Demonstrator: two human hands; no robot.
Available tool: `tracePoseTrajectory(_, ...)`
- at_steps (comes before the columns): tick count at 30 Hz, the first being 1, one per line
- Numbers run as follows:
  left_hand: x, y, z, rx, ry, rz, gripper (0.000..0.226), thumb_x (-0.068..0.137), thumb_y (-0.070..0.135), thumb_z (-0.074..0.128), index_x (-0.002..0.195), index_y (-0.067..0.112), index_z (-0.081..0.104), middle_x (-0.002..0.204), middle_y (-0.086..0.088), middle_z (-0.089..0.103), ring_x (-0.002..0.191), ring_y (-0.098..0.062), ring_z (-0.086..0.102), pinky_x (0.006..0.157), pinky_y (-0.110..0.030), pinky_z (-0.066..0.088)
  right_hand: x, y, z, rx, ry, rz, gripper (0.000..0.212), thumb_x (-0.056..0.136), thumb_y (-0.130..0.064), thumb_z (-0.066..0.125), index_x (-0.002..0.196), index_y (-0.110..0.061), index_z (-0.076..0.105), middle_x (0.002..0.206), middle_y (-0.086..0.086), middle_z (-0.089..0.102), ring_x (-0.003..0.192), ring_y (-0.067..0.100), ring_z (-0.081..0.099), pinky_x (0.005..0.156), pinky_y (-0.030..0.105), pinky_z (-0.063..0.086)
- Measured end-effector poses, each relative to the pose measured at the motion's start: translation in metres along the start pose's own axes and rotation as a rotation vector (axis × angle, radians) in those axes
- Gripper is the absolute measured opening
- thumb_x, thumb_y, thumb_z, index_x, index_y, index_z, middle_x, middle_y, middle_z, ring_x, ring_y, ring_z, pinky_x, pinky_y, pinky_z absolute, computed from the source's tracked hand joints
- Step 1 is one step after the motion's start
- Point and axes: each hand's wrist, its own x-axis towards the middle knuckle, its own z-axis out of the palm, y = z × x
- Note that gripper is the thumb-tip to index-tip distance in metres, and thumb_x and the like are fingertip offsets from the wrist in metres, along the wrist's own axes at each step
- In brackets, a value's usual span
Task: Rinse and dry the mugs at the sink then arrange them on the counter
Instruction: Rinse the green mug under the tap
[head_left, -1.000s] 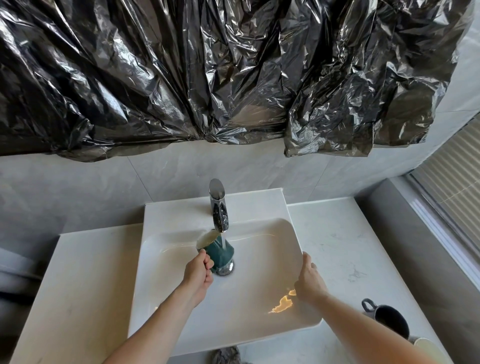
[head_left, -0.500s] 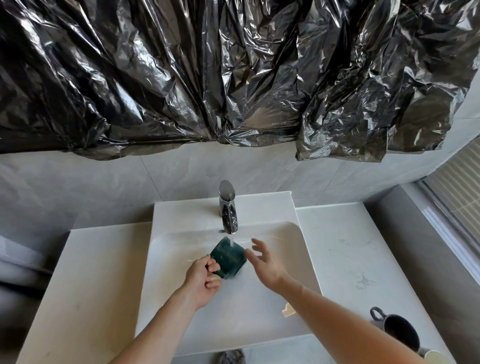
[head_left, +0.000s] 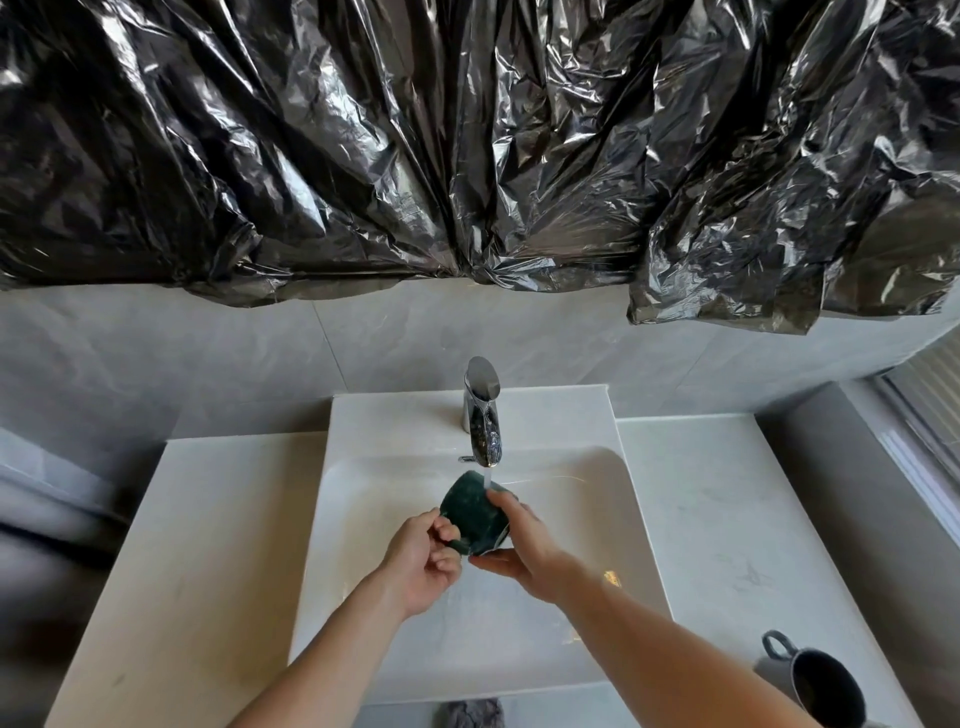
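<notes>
i see the dark green glazed ceramic mug (head_left: 475, 512) tilted over the white rectangular sink basin (head_left: 613, 525), under the water running from the chrome tap (head_left: 483, 415). my left hand (head_left: 423, 564) pinches its handle with curled fingers; my right hand (head_left: 524, 545) cups its side. a dark grey mug (head_left: 826, 686) stands at the pale stone worktop's (head_left: 727, 499) near right corner.
</notes>
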Motion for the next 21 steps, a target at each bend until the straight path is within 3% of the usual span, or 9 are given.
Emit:
tracePoseTrajectory(3, 0.001, 0.000, 0.008, 0.309, 0.166, 0.083, 0.040, 0.108, 0.039, 0.044, 0.076, 0.017, 0.053, 0.072, -0.003, 0.059, 0.045, -0.013, 0.036, 0.042, -0.021, 0.029, -0.003, 0.002, 0.006, 0.038, 0.032, -0.027, 0.052, 0.091, -0.046, 0.072, 0.132, -0.018, 0.055, 0.125, 0.019, 0.064, 0.105, 0.038, 0.075, 0.086, 0.049, 0.064)
tracePoseTrajectory(6, 0.006, 0.000, 0.012, 0.687, 0.373, 0.260, 0.047, 0.102, 0.049, 0.052, 0.097, 0.005, 0.066, 0.093, -0.014, 0.066, 0.070, -0.025, 0.059, 0.056, -0.028, 0.046, -0.005, 0.003, 0.012, 0.053, 0.117, -0.079, 0.045, 0.092, -0.043, 0.071, 0.125, -0.019, 0.053, 0.121, 0.018, 0.064, 0.103, 0.036, 0.074, 0.084, 0.049, 0.065)
tracePoseTrajectory(9, 0.009, -0.003, 0.012, 0.928, 0.480, 0.477, 0.051, 0.094, 0.051, 0.063, 0.117, 0.006, 0.060, 0.118, -0.014, 0.056, 0.098, -0.032, 0.063, 0.076, -0.032, 0.047, -0.004, 0.003, 0.016, -0.039, 0.170, -0.230, 0.044, 0.087, -0.034, 0.079, 0.119, -0.021, 0.052, 0.118, 0.012, 0.067, 0.099, 0.030, 0.076, 0.080, 0.050, 0.066)
tracePoseTrajectory(11, 0.005, -0.005, 0.016, 0.987, 0.490, 0.532, 0.047, 0.095, 0.050, 0.065, 0.122, 0.012, 0.060, 0.123, -0.007, 0.052, 0.102, -0.027, 0.058, 0.082, -0.031, 0.045, -0.004, 0.003, 0.017, -0.148, 0.204, -0.378, 0.051, 0.078, -0.031, 0.086, 0.116, -0.024, 0.053, 0.114, 0.008, 0.066, 0.097, 0.027, 0.075, 0.077, 0.051, 0.066)
tracePoseTrajectory(14, 0.004, -0.007, 0.020, 1.041, 0.489, 0.588, 0.040, 0.097, 0.049, 0.061, 0.117, 0.016, 0.070, 0.114, -0.004, 0.060, 0.110, -0.030, 0.063, 0.087, -0.033, 0.049, -0.002, 0.003, 0.018, -0.286, 0.313, -0.547, 0.061, 0.065, -0.041, 0.088, 0.114, -0.030, 0.054, 0.110, 0.002, 0.066, 0.095, 0.020, 0.073, 0.083, 0.045, 0.064)
tracePoseTrajectory(16, 0.004, -0.005, 0.023, 0.999, 0.370, 0.565, 0.036, 0.102, 0.047, 0.055, 0.109, 0.017, 0.074, 0.108, -0.006, 0.072, 0.100, -0.027, 0.067, 0.087, -0.036, 0.054, -0.002, 0.003, 0.016, -0.317, 0.341, -0.604, 0.064, 0.063, -0.042, 0.089, 0.114, -0.033, 0.053, 0.113, 0.000, 0.063, 0.097, 0.018, 0.071, 0.085, 0.043, 0.063)
tracePoseTrajectory(18, 0.000, -0.003, 0.028, 0.760, 0.214, 0.407, 0.039, 0.104, 0.048, 0.052, 0.105, 0.017, 0.076, 0.101, -0.007, 0.078, 0.090, -0.024, 0.072, 0.083, -0.036, 0.059, -0.004, 0.003, 0.012, -0.379, 0.337, -0.638, 0.068, 0.064, -0.037, 0.091, 0.118, -0.033, 0.050, 0.118, -0.003, 0.056, 0.100, 0.015, 0.067, 0.084, 0.032, 0.063)
tracePoseTrajectory(21, 0.000, -0.002, 0.036, 0.497, 0.074, 0.227, 0.041, 0.102, 0.049, 0.058, 0.112, 0.013, 0.076, 0.101, -0.009, 0.082, 0.101, -0.025, 0.076, 0.088, -0.037, 0.062, -0.012, 0.003, 0.008, -0.491, 0.311, -0.705, 0.075, 0.064, -0.024, 0.093, 0.124, -0.029, 0.048, 0.121, -0.011, 0.045, 0.105, 0.004, 0.059, 0.079, 0.014, 0.056)
